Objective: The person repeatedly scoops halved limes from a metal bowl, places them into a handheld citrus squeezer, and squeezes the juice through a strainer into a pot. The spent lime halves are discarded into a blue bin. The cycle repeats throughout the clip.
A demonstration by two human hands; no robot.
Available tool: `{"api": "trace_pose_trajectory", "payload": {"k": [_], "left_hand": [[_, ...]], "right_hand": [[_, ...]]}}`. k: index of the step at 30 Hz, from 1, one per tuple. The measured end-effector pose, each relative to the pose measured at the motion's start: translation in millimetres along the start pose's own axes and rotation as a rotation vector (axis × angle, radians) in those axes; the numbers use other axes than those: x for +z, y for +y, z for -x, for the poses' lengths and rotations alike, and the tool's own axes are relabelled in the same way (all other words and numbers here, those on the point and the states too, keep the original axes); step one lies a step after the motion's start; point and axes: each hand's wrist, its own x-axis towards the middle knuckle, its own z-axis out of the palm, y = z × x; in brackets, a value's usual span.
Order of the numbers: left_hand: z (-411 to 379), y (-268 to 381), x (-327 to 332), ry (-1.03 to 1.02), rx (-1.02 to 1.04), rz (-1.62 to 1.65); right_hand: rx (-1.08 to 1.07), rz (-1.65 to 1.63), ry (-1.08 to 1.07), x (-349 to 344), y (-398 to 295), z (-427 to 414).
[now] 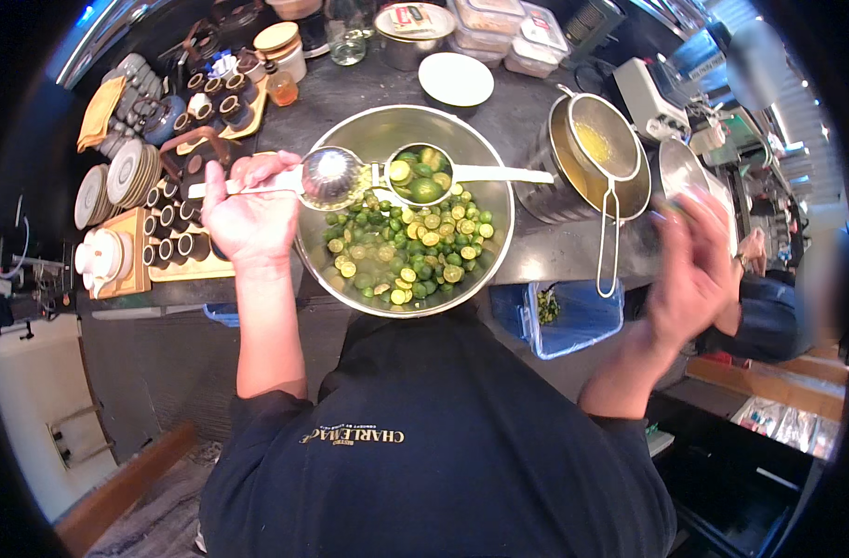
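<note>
My left hand grips one white handle of a metal citrus squeezer, which lies hinged wide apart. Its cup holds several halved small limes. Beneath it is a large stainless steel bowl with many small green citrus halves, some showing yellow cut faces, in cloudy juice. My right hand is raised at the right, blurred, fingers bent near a shallow metal dish. Whether something small sits between its fingertips, I cannot tell. A wire strainer with yellow juice rests over a steel pot.
A bin with a blue liner stands below the counter edge. At the left are stacked saucers, dark cups on wooden trays and a white teapot. A white plate lies behind the bowl. Another person works at the right.
</note>
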Motion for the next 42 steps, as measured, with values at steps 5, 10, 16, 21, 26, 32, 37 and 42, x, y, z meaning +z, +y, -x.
{"api": "trace_pose_trajectory", "payload": {"k": [5,10,16,21,26,32,37,42], "left_hand": [[-15.4,-2.8,7.5,0.329,0.216,-0.404],[-43.3,29.3,-12.4,0.077,0.032,-0.128],[-58.0,4.4,-9.2,-0.007,-0.060,-0.072],[-62.8,-42.1,29.7,0.014,-0.144,-0.094],[-64.7,-99.1,76.5,0.101,-0.113,-0.199],[-89.0,-185.0,107.8,-0.093,-0.395,0.007],[-122.4,-260.5,133.4,0.002,-0.391,-0.259],[-164.1,-308.4,154.9,-0.269,-0.377,-0.559]], "right_hand": [[0.353,0.418,0.420,-128.6,67.1,44.5],[0.544,0.768,0.207,-199.3,200.3,163.0],[0.948,0.960,-0.152,-221.4,251.0,273.7],[1.005,0.589,-0.007,-185.4,173.1,149.0],[0.601,-0.199,-0.408,-119.5,129.5,60.6],[0.371,-1.117,-0.084,-37.2,142.4,-8.8],[0.194,-1.388,0.023,-24.6,160.4,-58.7],[0.046,-0.997,-0.034,-21.4,167.7,-85.9]]}}
